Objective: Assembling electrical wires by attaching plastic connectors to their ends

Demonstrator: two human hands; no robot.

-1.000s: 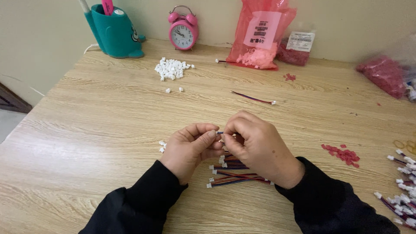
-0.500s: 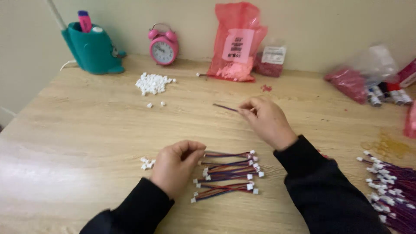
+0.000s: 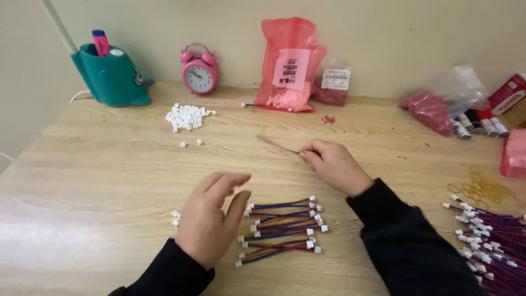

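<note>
the wooden table (image 3: 82, 181) holds a row of finished wire leads (image 3: 282, 227) near the spread, empty left hand (image 3: 211, 219), which could scatter them; farther right, the right hand (image 3: 334, 164) pinches a thin wire (image 3: 276, 144) that could slip

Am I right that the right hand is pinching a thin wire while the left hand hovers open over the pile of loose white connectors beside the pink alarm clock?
Not quite. In the head view the left hand hovers open beside the row of finished wires, far from the white connectors. The right hand does pinch a thin wire.
</note>
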